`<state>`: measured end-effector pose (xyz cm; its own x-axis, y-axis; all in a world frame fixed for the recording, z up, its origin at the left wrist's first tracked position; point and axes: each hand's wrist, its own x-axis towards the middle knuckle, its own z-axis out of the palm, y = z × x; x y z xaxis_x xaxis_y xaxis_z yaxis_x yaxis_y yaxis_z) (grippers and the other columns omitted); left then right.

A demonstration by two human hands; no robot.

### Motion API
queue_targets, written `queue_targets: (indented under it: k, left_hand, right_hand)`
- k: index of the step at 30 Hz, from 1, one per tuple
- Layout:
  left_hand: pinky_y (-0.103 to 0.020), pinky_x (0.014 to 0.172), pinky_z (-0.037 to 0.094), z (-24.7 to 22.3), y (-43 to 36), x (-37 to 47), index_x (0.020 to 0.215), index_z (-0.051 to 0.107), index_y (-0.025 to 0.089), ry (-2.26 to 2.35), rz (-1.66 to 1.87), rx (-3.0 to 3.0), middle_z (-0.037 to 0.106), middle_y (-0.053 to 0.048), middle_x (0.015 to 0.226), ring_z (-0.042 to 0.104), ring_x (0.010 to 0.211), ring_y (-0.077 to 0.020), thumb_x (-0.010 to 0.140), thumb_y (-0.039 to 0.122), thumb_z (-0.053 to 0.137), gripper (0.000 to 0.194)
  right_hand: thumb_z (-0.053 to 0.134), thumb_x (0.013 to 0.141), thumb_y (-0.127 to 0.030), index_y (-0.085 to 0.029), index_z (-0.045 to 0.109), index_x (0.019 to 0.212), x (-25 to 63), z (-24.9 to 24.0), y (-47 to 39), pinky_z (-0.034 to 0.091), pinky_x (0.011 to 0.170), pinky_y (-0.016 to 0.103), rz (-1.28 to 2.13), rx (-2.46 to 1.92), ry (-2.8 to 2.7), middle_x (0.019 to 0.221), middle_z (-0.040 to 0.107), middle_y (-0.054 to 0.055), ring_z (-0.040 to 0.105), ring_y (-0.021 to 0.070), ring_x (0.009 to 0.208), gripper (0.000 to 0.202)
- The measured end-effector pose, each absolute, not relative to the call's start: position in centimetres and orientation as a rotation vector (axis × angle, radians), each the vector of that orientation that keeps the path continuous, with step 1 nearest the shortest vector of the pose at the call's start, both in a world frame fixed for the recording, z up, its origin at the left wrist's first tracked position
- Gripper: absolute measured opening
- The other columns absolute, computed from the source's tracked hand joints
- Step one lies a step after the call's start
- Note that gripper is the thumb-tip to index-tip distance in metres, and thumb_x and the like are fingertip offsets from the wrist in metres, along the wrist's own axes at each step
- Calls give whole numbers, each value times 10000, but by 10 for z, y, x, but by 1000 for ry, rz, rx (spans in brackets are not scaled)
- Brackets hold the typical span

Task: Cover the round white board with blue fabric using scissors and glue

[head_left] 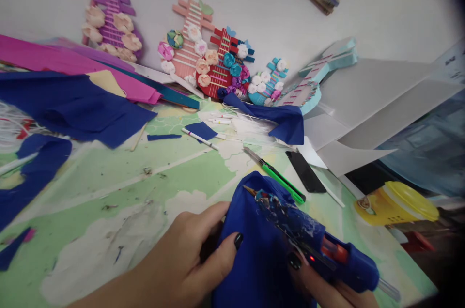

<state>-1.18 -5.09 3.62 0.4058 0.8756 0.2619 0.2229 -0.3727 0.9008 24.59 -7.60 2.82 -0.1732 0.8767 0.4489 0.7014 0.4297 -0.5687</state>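
Note:
My left hand (203, 250) grips the left edge of a dark blue sheet-covered piece (240, 245), thumb on its face and fingers behind. Whether the blue sheet is paper or foam I cannot tell. In my right hand (319, 279) is a blue hot glue gun (327, 245), its red light lit and a clear glue stick poking out of the back. The nozzle, crusted with dried glue and scraps, points up and left over the top of the blue piece. Contact between tip and sheet is not clear. Part of my right hand is hidden below the gun.
Beyond the blue piece lie a green utility knife (283, 179) and a black phone (306, 172). A yellow tub (399, 201) stands at right. Blue sheets (72, 104) cover the left side. Decorated guitar shapes (192, 46) lean on the wall; white boards (381, 104) stand at right.

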Motion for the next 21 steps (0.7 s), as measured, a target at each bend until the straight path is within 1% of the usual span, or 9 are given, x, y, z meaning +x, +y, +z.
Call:
queue_targets:
  k: [2,5,10,15,19,21]
  left_hand:
    - [-186,513,445,36,-51,-13,892,621,196,944,983,1839,558,29,553,548,547,-121,868,315,452,208]
    - [-187,522,456,36,-52,-14,875,619,203,944,972,1858,541,39,534,535,523,-114,871,317,449,205]
    - [-169,496,447,36,-51,-13,847,621,203,943,999,1861,515,53,508,512,489,-99,869,312,451,203]
    - [-177,514,459,35,-51,-12,878,626,214,948,990,1830,544,41,524,560,545,-123,858,328,460,203]
    - [-182,509,455,35,-52,-12,887,626,223,960,996,1817,564,31,539,571,558,-136,843,339,478,193]
    - [-178,489,443,34,-52,-12,899,627,228,961,1009,1811,559,34,533,558,538,-131,838,343,485,192]
  right_hand:
    - [647,761,-370,-316,610,1214,244,27,-77,579,533,260,311,-1388,-1871,932,717,36,688,230,763,458]
    - [676,729,-386,-318,637,1168,240,29,-77,576,530,257,338,-1442,-1838,957,713,37,686,236,789,447]
    - [707,704,-373,-286,664,1119,243,32,-72,589,603,283,345,-1464,-1829,986,708,57,680,257,858,426]
    - [684,746,-352,-232,693,1015,250,29,-70,574,547,266,399,-1430,-1833,839,719,64,680,225,724,295]
    - [649,779,-373,-220,670,1008,239,38,-68,563,563,271,398,-1382,-1841,832,711,61,668,216,708,277]
    - [604,810,-371,-223,661,972,230,46,-66,550,570,260,414,-1354,-1864,790,696,38,653,192,674,227]
